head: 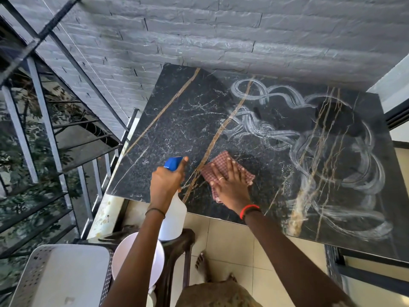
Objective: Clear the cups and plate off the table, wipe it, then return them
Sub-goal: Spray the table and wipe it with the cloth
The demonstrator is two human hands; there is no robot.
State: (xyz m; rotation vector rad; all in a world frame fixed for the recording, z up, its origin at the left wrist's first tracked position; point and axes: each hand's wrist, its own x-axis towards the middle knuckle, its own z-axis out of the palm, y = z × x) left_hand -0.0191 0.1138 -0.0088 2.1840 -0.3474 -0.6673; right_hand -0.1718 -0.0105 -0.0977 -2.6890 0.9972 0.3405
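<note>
Black marble-look table point(188, 120) with gold veins, shoved against a grey brick wall point(199, 29) on the far side, whitish swirly streaks point(363, 165) all over the right half. Metal railing point(45, 120) left, pale floor tiles point(232, 240) near. Left hand point(164, 180) curled round a spray bottle point(177, 218) at the near-left edge; right hand point(230, 185) flat, fingers spread, pressing a red checked cloth point(212, 165) just beside. White plate point(124, 258) off the table, on a dark chair point(186, 238), near left.

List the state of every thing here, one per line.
Black marble-patterned tabletop: cleared, whitish streaks on its right part.
Red checked cloth: flat on tabletop, under right hand.
White spray bottle with blue head: gripped by left hand, nozzle toward tabletop.
White round plate: on dark chair.
</note>
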